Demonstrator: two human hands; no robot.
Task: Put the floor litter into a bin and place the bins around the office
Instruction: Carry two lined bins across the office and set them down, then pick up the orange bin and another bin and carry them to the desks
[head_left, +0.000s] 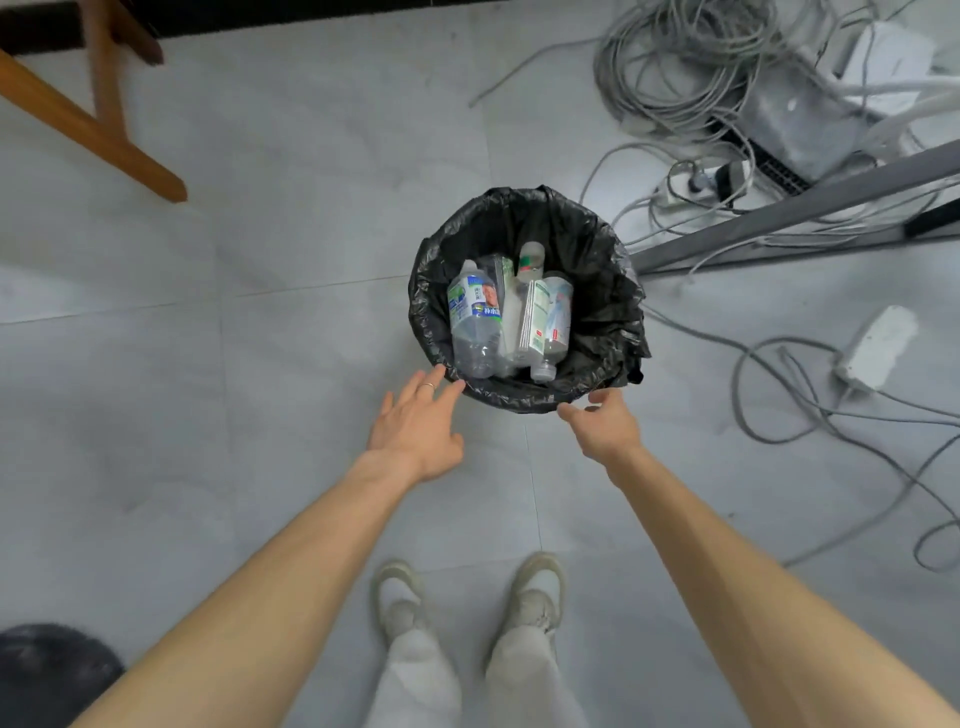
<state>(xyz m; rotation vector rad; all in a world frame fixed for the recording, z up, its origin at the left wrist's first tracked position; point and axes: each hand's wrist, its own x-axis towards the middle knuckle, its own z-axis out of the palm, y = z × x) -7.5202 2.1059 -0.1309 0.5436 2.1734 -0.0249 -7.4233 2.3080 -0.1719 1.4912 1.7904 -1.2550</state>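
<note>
A round bin lined with a black plastic bag (592, 244) stands on the grey tiled floor just ahead of my feet. Inside lie several clear plastic bottles (474, 322) and a flattened carton (535, 317). My left hand (415, 431) reaches toward the bin's near left rim with straight, spread fingers; its fingertips are at the bag's edge. My right hand (602, 421) is at the near right rim, thumb and fingers loosely apart, holding nothing.
A tangle of grey cables (691, 67) and power strips (878, 345) covers the floor to the right, beside a grey metal desk leg (795, 208). A wooden furniture leg (93, 130) stands at upper left. A dark round object (52, 670) sits at the lower left corner.
</note>
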